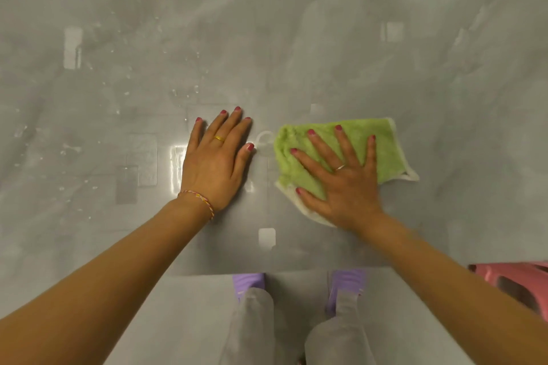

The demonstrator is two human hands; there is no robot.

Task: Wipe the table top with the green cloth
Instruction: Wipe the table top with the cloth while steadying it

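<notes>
Your right hand (341,175) lies flat with fingers spread wide, pressing down on the green cloth (350,144), which sits on the grey glossy table top (296,38) near its front edge, right of centre. The cloth has a white trim and a white loop sticking out on its left side. Your left hand (218,157) rests palm down on the bare table just left of the cloth, fingers together, holding nothing. Water droplets (130,68) dot the surface further left. A pink stool (516,281) is at lower right.
</notes>
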